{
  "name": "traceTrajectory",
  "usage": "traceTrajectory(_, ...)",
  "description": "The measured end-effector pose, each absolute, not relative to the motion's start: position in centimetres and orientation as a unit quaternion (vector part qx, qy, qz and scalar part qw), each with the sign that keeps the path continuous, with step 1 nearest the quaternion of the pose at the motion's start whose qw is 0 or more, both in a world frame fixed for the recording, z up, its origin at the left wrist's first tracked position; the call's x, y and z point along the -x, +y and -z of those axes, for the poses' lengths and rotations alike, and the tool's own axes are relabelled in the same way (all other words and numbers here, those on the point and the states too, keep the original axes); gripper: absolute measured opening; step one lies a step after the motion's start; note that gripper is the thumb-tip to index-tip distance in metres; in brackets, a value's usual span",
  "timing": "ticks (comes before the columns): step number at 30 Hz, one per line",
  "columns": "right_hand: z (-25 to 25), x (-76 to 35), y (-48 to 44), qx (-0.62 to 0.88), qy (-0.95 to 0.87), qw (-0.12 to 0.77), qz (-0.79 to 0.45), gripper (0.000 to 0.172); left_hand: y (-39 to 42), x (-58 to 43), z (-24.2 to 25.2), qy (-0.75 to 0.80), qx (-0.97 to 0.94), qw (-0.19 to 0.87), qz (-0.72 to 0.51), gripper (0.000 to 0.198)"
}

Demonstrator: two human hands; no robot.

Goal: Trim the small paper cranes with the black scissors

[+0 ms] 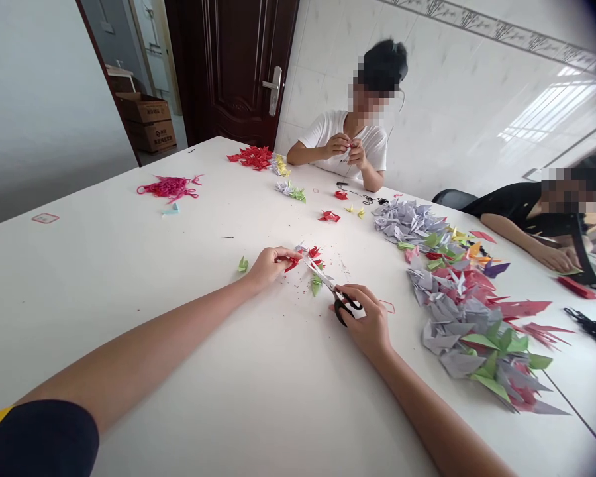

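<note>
The left hand [273, 268] pinches a small red paper piece [291, 264] above the white table [104, 278], while the right hand [366, 319] grips black-handled scissors [328, 285], their blades just beside the paper, over scattered paper scraps [298, 311].

Head cam, fwd-down over table [104, 278]

The room is evenly bright, and the strongest light shows as a window-shaped glare [551, 103] on the glossy wall tiles [457, 132] at far right. The white table top [104, 311] carries only faint, soft shadows, while the steel scissors blades [320, 275] catch a small glint. Wide-lens distortion bends the straight lines near the frame's edges, and the right edge darkens and smears.
</note>
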State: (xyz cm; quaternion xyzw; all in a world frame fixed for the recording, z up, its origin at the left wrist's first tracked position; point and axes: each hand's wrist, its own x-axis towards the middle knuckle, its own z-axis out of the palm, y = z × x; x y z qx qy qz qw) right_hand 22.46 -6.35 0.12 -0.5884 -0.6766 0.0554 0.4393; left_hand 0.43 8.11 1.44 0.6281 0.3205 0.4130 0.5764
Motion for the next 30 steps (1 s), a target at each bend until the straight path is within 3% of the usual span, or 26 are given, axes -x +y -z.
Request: traceTrajectory(30, -0.29, -22.29, -6.31, 0.594, -0.676, 0.434, -0.050, 0.023, 8.04, -0.19, -1.55, 0.313, -0.653, 0.554, -0.410, 0.031)
